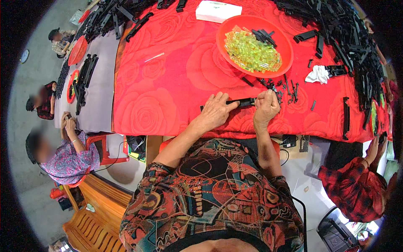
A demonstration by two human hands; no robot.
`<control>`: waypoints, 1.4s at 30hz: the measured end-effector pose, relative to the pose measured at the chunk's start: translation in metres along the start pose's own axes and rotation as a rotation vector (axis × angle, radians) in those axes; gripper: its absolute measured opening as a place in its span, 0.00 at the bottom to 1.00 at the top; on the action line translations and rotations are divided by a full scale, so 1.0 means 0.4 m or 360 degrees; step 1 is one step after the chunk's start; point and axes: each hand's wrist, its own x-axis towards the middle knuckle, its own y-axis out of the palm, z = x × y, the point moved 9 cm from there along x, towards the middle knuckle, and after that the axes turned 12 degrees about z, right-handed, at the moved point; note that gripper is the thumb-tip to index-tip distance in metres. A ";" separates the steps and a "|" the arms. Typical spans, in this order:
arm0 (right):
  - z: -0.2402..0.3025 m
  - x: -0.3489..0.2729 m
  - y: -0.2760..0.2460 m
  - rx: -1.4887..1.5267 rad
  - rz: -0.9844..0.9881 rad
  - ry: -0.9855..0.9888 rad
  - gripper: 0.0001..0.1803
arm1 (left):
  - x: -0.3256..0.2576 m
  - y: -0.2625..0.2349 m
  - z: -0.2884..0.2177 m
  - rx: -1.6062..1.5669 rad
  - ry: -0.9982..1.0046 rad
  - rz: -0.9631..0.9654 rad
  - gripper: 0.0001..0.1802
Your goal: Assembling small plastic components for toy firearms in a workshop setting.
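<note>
A long black plastic part [245, 102] lies low over the red cloth in front of me. My left hand [216, 111] grips its left portion, thumb along the near side and fingers over the top. At its right end is my right hand [267, 107], closed in a pinch; whatever sits between those fingertips is hidden. Small black pieces [289, 87], some like thin pins, are scattered just right of and beyond my right hand. Farther off, a round red tray [289, 54] bears clear yellow-green pieces [252, 52] and a cluster of black strips [264, 37].
Heaps of black parts [331, 25] crowd the far right and far left. A white box [218, 11] stands behind the tray; a crumpled white tissue [317, 74] lies right. Co-workers sit left and right, including one in a patterned top [69, 157]. A wooden bench [98, 210] stands lower left.
</note>
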 end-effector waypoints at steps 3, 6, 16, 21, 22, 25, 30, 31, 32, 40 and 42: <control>-0.001 0.002 0.001 -0.0060 0.0031 -0.0004 0.19 | 0.007 0.012 0.004 -0.0003 -0.0011 0.0066 0.18; -0.006 0.003 0.002 -0.0099 0.0018 0.0041 0.19 | 0.013 0.013 0.003 -0.0005 -0.0017 0.0102 0.18; -0.005 0.001 0.000 -0.0191 -0.0015 0.0065 0.19 | 0.004 0.016 -0.017 0.0117 0.0059 0.0055 0.14; -0.014 -0.005 -0.010 0.0073 -0.0048 0.0118 0.20 | -0.027 0.005 -0.026 0.0176 0.0099 -0.0098 0.18; -0.006 -0.006 -0.001 0.0183 -0.0025 0.0079 0.20 | -0.036 0.000 -0.027 0.0189 0.0092 -0.0126 0.19; 0.013 -0.006 0.007 0.0429 -0.0041 0.0051 0.19 | -0.063 0.002 -0.002 0.0204 -0.0072 -0.0036 0.20; 0.007 0.005 0.019 0.0584 0.0016 0.0034 0.18 | -0.114 -0.040 0.049 0.0132 -0.0251 -0.0199 0.19; -0.019 0.000 0.017 0.0522 0.0001 0.0088 0.18 | -0.125 -0.054 0.062 0.0114 -0.0292 -0.0244 0.18; -0.038 -0.003 0.016 0.0460 -0.0015 0.0141 0.18 | -0.136 -0.061 0.080 0.0140 -0.0384 -0.0220 0.17; -0.067 -0.013 0.030 0.0485 0.0019 0.0260 0.19 | -0.283 -0.195 0.267 0.0350 -0.0885 -0.0515 0.17; -0.076 -0.013 0.027 0.0530 0.0004 0.0272 0.18 | -0.348 -0.222 0.338 0.0480 -0.1045 -0.0582 0.17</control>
